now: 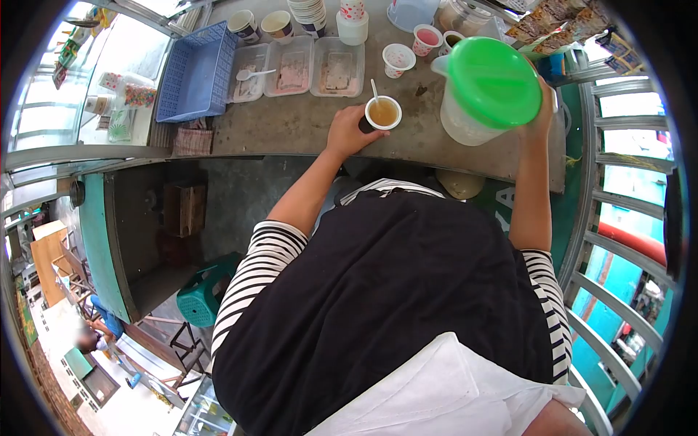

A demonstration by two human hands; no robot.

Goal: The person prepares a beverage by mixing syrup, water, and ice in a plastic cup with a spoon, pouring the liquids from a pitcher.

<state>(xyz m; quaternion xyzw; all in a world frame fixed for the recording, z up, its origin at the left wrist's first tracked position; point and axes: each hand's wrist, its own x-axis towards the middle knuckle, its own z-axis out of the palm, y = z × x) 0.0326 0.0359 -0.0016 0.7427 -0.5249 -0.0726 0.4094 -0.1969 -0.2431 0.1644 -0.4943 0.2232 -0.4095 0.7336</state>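
Note:
My left hand (349, 134) is wrapped round a paper cup (383, 116) of light brown drink, with a white spoon (374, 89) standing in it. At the right, my right hand (538, 109) grips the handle side of a clear plastic pitcher (465, 125) with a green lid (498, 80). The pitcher stands close over the counter, its spout toward the left. Between the cup and the pitcher, a little farther back, is a patterned paper cup (399, 65). Behind it are a cup of pink drink (427, 41) and a cup with dark contents (451, 40).
Three plastic tubs (337, 67) of powder line the back of the counter (291, 120), one with a white spoon. A blue basket (193, 73) and stacked paper cups (308, 18) stand beyond. Metal bars (625, 207) flank the right; a green stool (203, 294) is below left.

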